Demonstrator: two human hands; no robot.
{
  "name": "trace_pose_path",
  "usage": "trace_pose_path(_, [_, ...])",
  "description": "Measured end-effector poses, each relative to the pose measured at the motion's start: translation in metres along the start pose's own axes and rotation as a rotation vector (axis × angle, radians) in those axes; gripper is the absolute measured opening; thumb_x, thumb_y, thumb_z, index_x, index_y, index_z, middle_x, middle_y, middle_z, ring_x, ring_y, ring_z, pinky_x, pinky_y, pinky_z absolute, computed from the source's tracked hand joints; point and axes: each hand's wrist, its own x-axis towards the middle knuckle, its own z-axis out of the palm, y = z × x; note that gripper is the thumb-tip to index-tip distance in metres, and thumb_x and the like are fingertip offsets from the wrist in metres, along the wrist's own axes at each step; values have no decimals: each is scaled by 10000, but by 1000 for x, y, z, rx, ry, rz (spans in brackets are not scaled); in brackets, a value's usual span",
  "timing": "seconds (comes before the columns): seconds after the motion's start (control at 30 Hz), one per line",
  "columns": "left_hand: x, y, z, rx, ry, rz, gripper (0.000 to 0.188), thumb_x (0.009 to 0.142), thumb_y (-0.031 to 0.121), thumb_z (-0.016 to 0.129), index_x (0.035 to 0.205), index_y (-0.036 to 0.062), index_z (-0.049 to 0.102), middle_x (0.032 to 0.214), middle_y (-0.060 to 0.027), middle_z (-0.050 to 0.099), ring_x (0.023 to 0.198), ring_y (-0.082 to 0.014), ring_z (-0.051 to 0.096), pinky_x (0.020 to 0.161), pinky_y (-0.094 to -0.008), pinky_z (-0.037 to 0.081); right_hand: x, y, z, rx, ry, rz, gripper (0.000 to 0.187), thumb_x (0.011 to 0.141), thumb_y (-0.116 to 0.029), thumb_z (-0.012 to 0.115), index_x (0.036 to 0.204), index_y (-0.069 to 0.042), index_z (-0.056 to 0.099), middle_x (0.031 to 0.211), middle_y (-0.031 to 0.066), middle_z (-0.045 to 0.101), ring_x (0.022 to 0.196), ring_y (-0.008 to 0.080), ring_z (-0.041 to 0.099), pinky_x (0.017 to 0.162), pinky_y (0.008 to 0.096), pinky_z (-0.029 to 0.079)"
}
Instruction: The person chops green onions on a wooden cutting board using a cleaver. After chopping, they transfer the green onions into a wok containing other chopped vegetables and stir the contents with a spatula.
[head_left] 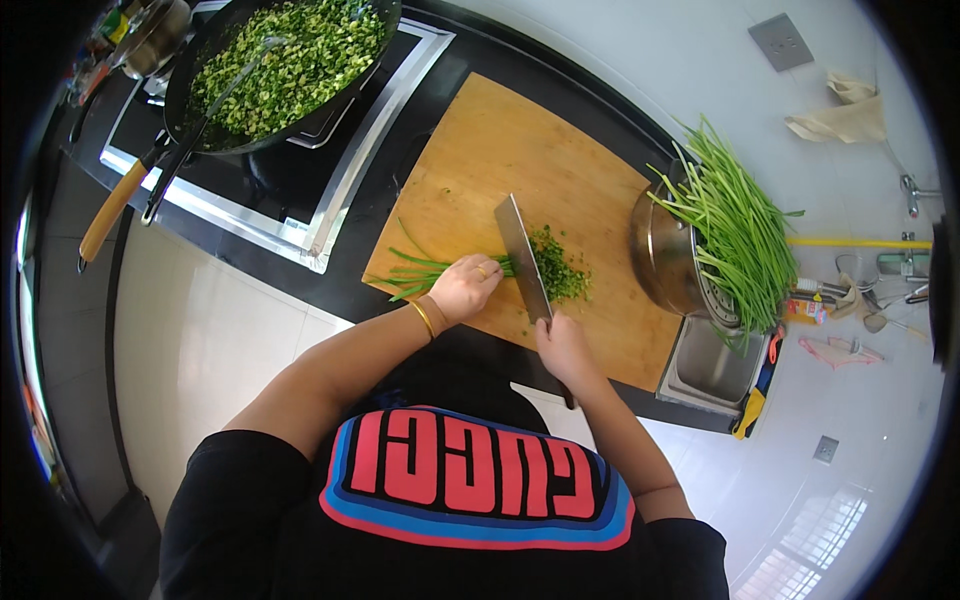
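Note:
A wooden cutting board lies on the black counter. My left hand, with a ring and a gold bangle, presses down a bunch of green chives on the board. My right hand grips the handle of a broad cleaver, whose blade stands on the board against the chive ends. A small heap of chopped chives lies just right of the blade.
A steel colander with long uncut chives stands at the board's right end, above a sink. At the upper left, a black wok full of chopped greens sits on a stove, a ladle in it.

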Motion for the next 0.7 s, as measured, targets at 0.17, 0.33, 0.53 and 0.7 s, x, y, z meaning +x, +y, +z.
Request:
trace_pose_path(0.17, [0, -1, 1, 2, 7, 9, 161, 687, 46, 556, 839, 15, 602, 857, -67, 573, 799, -235, 575, 691, -336, 482, 35, -5, 30, 119, 166, -56, 185, 841, -151, 476, 853, 28, 525, 681, 273, 573, 672, 432, 574, 597, 494, 449])
trace_pose_path(0.33, [1, -1, 0, 34, -21, -17, 182, 694, 81, 527, 849, 25, 603, 848, -59, 565, 833, -222, 554, 735, -320, 467, 24, 3, 9, 235, 121, 11, 203, 835, -162, 491, 867, 33, 537, 719, 257, 590, 701, 411, 587, 607, 456, 463])
trace_pose_path(0.53, [0, -1, -1, 25, -22, -23, 186, 688, 80, 527, 849, 27, 603, 847, -58, 560, 827, -221, 551, 739, -322, 466, -5, -6, -9, -23, -47, 53, 238, 840, -182, 492, 841, 51, 542, 725, 265, 588, 712, 421, 585, 617, 468, 461])
trace_pose_path(0.7, [0, 0, 1, -9, 0, -19, 138, 687, 51, 560, 815, 21, 603, 843, -67, 571, 793, -231, 568, 693, -331, 482, 21, -6, 19, 13, 54, -1, 228, 836, -183, 482, 848, 37, 541, 695, 263, 582, 687, 431, 578, 616, 488, 461])
